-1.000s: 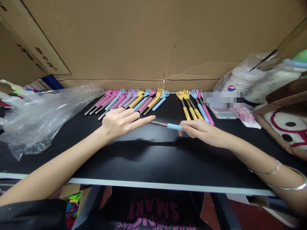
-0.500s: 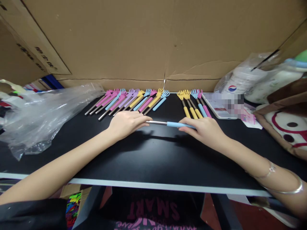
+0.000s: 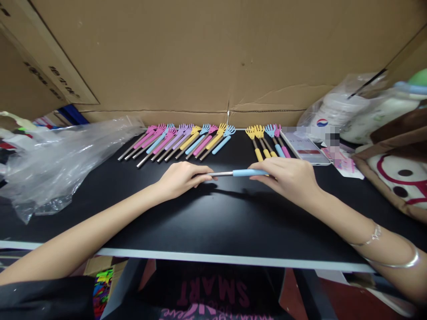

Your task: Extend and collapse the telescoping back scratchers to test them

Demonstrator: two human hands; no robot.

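Observation:
Above the black table, both my hands hold one rod with a metal shaft and a light blue sleeve [image 3: 245, 172], nearly level. My left hand [image 3: 182, 178] pinches its metal end. Closed on the blue end is my right hand [image 3: 291, 177], whose fingers hide the tip. Behind my left hand lies a slanted row of telescopic back scratchers [image 3: 189, 140] with claw heads in pink, purple, blue and yellow. A smaller group of back scratchers [image 3: 267, 140], yellow, blue and pink, lies behind my right hand, which covers some of their handle ends.
A clear plastic bag [image 3: 63, 164] spreads over the table's left side. At the right are a phone [image 3: 308, 151], a bagged white cup [image 3: 340, 109] and a brown bag with a cartoon face [image 3: 396, 178]. Cardboard [image 3: 187, 58] stands along the back.
My left hand has shifted slightly right and toward me along with the rod. My right hand has turned a little, its knuckles now higher, still closed on the blue end.

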